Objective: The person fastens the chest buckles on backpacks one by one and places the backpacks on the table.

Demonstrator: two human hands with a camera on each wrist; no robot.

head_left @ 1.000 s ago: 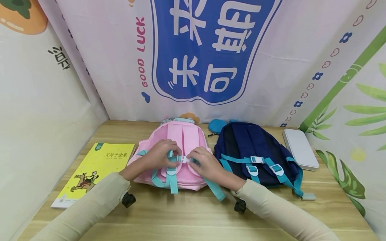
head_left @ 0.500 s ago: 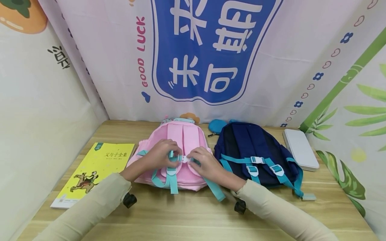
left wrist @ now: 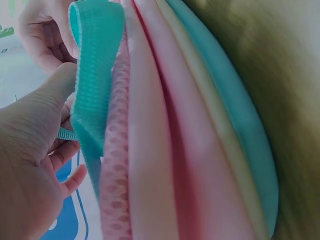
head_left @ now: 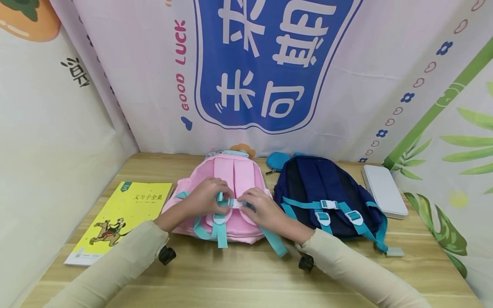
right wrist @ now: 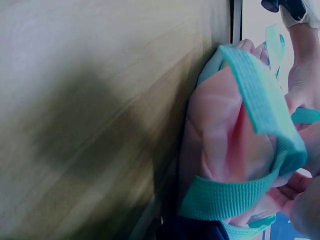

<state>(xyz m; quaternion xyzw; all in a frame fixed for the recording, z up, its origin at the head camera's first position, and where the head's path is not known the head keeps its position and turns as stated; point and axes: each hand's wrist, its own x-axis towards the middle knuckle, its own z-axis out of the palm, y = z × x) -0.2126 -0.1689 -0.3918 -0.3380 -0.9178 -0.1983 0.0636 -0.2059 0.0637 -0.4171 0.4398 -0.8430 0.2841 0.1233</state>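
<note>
A pink backpack lies with its strap side up, middle of the table in the head view. Across its straps sits a white side-release buckle on turquoise webbing. My left hand pinches the buckle's left end and its webbing between thumb and fingers. From the other side my right hand pinches the right end. The buckle's halves sit together between the two hands. In the left wrist view a loop of turquoise strap hides part of the fingers. Loose turquoise webbing hangs at the pack's side in the right wrist view.
A navy backpack with a fastened white buckle lies just right of the pink one. Behind it is a small blue pouch. A white case lies at the far right, a yellow book at the left.
The buckle's two halves have come closer together, the gap with the prongs no longer showing. Both hands stay almost in place; the head view shifts slightly.
</note>
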